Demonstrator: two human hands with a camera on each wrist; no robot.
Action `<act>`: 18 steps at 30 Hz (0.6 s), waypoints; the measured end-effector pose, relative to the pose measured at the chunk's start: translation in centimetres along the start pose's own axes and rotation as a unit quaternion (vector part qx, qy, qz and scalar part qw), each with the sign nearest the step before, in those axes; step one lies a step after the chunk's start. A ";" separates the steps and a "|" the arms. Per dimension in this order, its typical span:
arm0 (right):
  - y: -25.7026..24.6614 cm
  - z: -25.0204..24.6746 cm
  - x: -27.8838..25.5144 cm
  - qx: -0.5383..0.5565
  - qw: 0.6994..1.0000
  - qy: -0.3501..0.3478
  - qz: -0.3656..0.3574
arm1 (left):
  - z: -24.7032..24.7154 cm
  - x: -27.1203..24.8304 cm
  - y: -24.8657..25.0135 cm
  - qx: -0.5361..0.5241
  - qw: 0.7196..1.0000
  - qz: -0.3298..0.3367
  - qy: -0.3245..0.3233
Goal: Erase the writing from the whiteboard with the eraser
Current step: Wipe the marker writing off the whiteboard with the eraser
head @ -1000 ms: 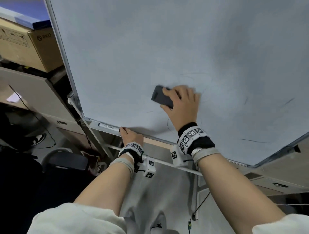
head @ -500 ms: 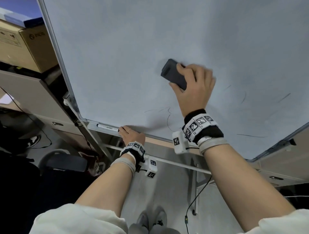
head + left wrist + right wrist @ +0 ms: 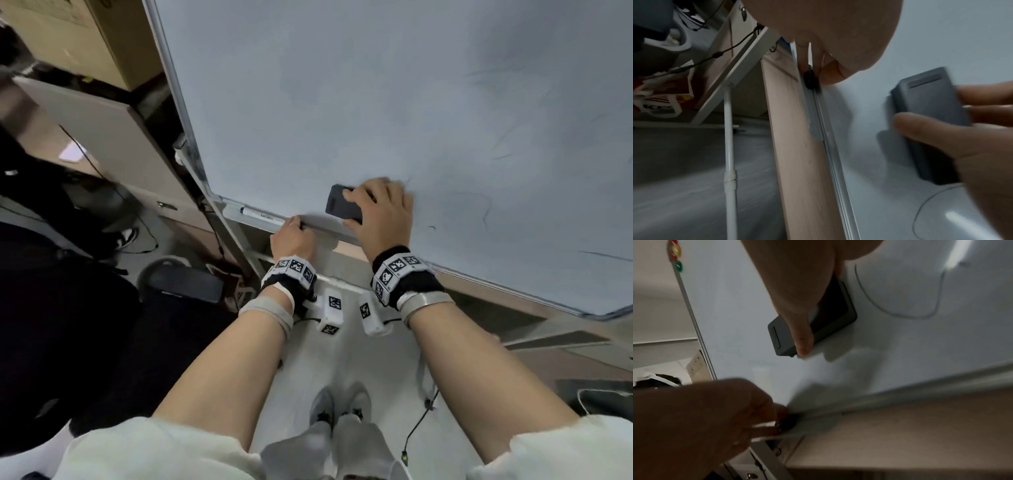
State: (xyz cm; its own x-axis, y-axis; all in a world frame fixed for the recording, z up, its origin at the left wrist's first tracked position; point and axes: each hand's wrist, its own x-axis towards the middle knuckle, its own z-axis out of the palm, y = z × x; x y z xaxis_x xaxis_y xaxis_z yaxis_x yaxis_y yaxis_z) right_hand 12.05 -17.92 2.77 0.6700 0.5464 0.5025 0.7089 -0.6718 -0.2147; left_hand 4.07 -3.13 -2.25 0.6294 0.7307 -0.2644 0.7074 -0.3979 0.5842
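Observation:
The whiteboard (image 3: 342, 102) fills the head view, and faint curved pen lines (image 3: 483, 212) and short strokes (image 3: 603, 255) remain on its right part. My right hand (image 3: 373, 209) grips the dark grey eraser (image 3: 339, 204) and presses it flat on the board just above the bottom rail. The right wrist view shows the eraser (image 3: 830, 316) under my thumb, with a thin curved line (image 3: 900, 308) beside it. My left hand (image 3: 294, 229) curls round the board's bottom rail (image 3: 325, 231), left of the eraser. In the left wrist view its fingers (image 3: 830, 73) hold that rail, and the eraser (image 3: 929, 113) is close by.
A marker (image 3: 257, 215) lies on the rail's tray left of my left hand. Coloured magnets (image 3: 677, 259) sit at the board's top left corner. A cardboard box (image 3: 85, 41) and cabinets (image 3: 102, 137) stand to the left. Cables and my feet (image 3: 342, 411) are on the floor below.
My right hand swept the eraser up the board, then back down to just above the bottom rail. My left hand kept its hold on the rail.

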 end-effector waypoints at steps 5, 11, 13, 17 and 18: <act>-0.4 0.7 -1.3 -0.007 0.999 -0.019 0.027 | 0.2 -0.2 -0.2 -0.062 0.998 -0.008 -0.020; 1.5 -5.5 2.0 -0.035 0.989 0.132 0.049 | 1.6 -1.9 2.3 -0.038 0.997 -0.062 -0.016; 2.5 -6.9 2.5 -0.040 0.983 0.171 0.054 | 2.3 -2.4 3.2 -0.044 0.994 -0.098 -0.011; 4.4 -5.8 0.4 -0.049 0.987 0.144 0.046 | 3.6 -2.4 4.6 -0.058 0.989 -0.135 0.016; 4.7 -4.9 -0.6 -0.045 0.990 0.122 0.048 | 3.9 -2.3 4.8 -0.063 0.988 -0.139 0.023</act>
State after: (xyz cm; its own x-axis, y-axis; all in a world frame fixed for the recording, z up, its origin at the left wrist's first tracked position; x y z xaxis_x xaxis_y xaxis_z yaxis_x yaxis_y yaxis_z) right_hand 13.91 -23.79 5.58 0.6528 0.3474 0.6731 0.6141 -0.7630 -0.2017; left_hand 7.24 -8.87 -1.83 0.3990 0.8273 -0.3954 0.8032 -0.1073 0.5860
